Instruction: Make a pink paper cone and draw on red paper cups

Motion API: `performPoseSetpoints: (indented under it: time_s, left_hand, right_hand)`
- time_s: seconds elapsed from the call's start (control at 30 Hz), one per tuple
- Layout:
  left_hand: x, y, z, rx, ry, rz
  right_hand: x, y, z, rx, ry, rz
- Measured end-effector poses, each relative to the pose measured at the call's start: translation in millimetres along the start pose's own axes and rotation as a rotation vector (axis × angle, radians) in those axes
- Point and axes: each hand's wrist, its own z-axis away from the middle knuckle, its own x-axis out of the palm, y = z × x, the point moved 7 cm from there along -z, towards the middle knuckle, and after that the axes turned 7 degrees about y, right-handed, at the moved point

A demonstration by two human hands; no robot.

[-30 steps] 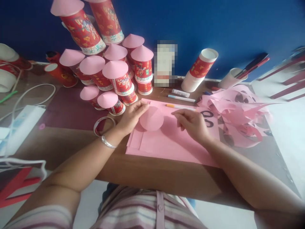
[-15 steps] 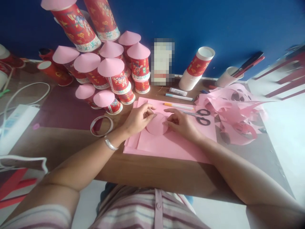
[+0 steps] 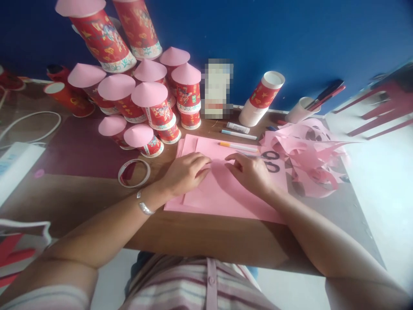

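My left hand (image 3: 187, 172) and my right hand (image 3: 251, 172) rest close together on a stack of pink paper sheets (image 3: 232, 200) on the wooden table. Both have curled fingers pinching a pink paper circle (image 3: 217, 174) that lies between them, hard to tell apart from the sheet below. A silver bracelet is on my left wrist. Black-handled scissors (image 3: 271, 161) lie just right of my right hand, and an orange-capped marker (image 3: 238, 147) lies beyond my fingers.
Red paper cups topped with pink cones (image 3: 155, 103) cluster at the back left. A cut cup rim ring (image 3: 134, 173) lies left of my left hand. Pink paper scraps (image 3: 309, 159) pile at the right. A cup stack (image 3: 263, 99), pen cup (image 3: 300, 114) and power strip (image 3: 16, 159) are around.
My hands have come together over the pink circle, and it has gone from tilted up to pressed low against the sheet. The view has shifted slightly.
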Motion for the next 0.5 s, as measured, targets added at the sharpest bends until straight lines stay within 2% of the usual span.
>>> performPoseSetpoints:
  time_s: [0.07,0.2,0.33,0.4,0.5]
  left_hand:
    - [2,-1,1,-0.003,-0.022,-0.013]
    - [2,-3,1,-0.028,-0.007,0.103]
    - [-3,1,-1,0.016,0.034,0.101]
    - [-5,3,-3,0.051,0.000,0.036]
    - [-1,6,-4,0.105,-0.142,-0.060]
  right_hand:
    - [-7,6,-5,0.005,0.046,0.069]
    - [-24,10,-22,-0.023,0.116,0.251]
    - [-32,14,-50,-0.040,0.116,0.490]
    - [-27,20,-65,-0.013,0.070,0.540]
    - [-16,30,-86,0.009,0.024,0.527]
